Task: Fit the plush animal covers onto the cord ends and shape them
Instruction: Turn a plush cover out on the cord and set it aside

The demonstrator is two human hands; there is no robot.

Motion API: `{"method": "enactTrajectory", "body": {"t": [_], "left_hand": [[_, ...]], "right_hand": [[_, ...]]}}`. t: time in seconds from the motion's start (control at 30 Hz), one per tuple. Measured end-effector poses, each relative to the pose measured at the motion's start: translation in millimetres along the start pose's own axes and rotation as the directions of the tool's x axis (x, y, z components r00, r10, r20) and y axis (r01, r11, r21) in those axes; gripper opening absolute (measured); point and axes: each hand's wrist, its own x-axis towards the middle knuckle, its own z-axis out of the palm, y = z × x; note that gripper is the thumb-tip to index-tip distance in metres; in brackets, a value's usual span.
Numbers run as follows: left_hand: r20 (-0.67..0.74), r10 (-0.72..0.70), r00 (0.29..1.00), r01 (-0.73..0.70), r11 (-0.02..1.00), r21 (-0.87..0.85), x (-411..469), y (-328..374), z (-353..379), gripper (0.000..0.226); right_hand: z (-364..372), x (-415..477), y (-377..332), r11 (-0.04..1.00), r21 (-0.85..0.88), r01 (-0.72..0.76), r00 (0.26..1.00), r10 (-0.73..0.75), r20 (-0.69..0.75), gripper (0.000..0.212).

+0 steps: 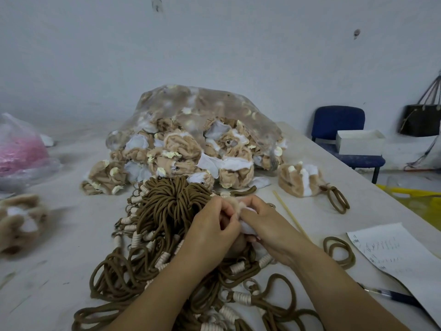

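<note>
We can read no text anywhere. The sheet of paper point(405, 254) at the lower right of the frame carries rows of dark handwritten marks (too blurred for us to make out a single letter or number).

Two hands point(214, 226) point(266, 224), one stick point(290, 213), one pen point(393, 296)

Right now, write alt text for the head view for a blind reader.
A left hand and a right hand pinch a tan and white plush cover over a heap of brown cords on a table. Behind, a clear bag spills more covers; a stick, paper and a pen lie to the right.
</note>
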Motion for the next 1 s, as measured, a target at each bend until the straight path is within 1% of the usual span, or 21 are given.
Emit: {"method": "enactTrajectory", "body": {"t": [0.07,0.13,0.17,0.23,0.3,0.33,0.43,0.47,0.53,0.57,0.63,0.7,0.73,0.8,0.83,0.93,1.0], "left_hand": [[0.028,-0.019,0.999,0.02,0.998,-0.052,1,1,1,0.014],[0.082,-0.057,0.995,0.069,0.985,-0.158,1,1,1,0.021],[0.102,-0.074,0.992,0.092,0.979,-0.184,0,0,1,0.025],[0.106,-0.11,0.988,0.127,0.977,-0.171,0,0,1,0.025],[0.082,-0.148,0.986,0.157,0.982,-0.107,2,-2,1,0.021],[0.068,-0.161,0.985,0.166,0.983,-0.079,2,-2,1,0.019],[0.018,-0.158,0.987,0.158,0.987,-0.003,3,-2,-1,0.016],[-0.012,-0.158,0.987,0.158,0.987,0.008,3,-2,-4,0.016],[-0.086,-0.166,0.982,0.166,0.986,-0.01,3,-4,-8,0.015],[-0.115,-0.16,0.98,0.159,0.987,-0.02,3,-4,-10,0.013],[-0.145,-0.106,0.984,0.108,0.994,0.011,2,-4,-9,0.01],[-0.151,-0.045,0.988,0.054,0.997,0.054,0,-3,-6,0.013],[-0.146,-0.038,0.989,0.045,0.998,0.048,0,-2,-6,0.014],[-0.116,-0.071,0.991,0.069,0.997,-0.019,1,-1,-6,0.013],[-0.093,-0.097,0.991,0.092,0.994,-0.058,2,-1,-7,0.011],[-0.005,-0.143,0.99,0.14,0.975,-0.175,2,-1,-9,0.009],[0.06,-0.13,0.99,0.14,0.963,-0.231,2,0,-9,0.008]], "right_hand": [[0,1,0,0.999,0.034,-0.024,1.0,0.025,-0.01,0.006],[0,2,0,0.998,0.058,-0.037,0.999,0.037,0.008,0.005],[-1,2,0,0.996,0.072,-0.047,0.999,0.046,0.013,0.006],[0,2,1,0.991,0.12,-0.061,0.998,0.059,0.021,0.003],[1,2,1,0.984,0.167,-0.065,0.997,0.059,0.042,0.003],[1,1,1,0.981,0.183,-0.065,0.996,0.052,0.075,0.009],[-1,1,0,0.967,0.241,-0.088,0.981,0.042,0.19,0.039],[-3,1,0,0.953,0.286,-0.104,0.977,0.044,0.21,0.044],[-5,0,-2,0.921,0.371,-0.114,0.971,0.024,0.24,0.04],[-6,0,-3,0.921,0.373,-0.108,0.968,0.011,0.251,0.037],[-8,-1,-3,0.941,0.327,-0.087,0.967,0.0,0.257,0.039],[-10,-3,-3,0.96,0.273,-0.068,0.969,-0.002,0.246,0.041],[-11,-3,-2,0.968,0.244,-0.052,0.972,-0.007,0.235,0.04],[-11,-3,-2,0.986,0.164,0.0,0.981,-0.032,0.191,0.027],[-10,-2,-1,0.996,0.086,0.036,0.987,-0.049,0.153,0.021],[-6,-1,2,0.972,-0.184,0.145,0.989,-0.137,0.057,0.021],[-4,-2,2,0.936,-0.283,0.208,0.977,-0.212,0.016,0.018]]}}
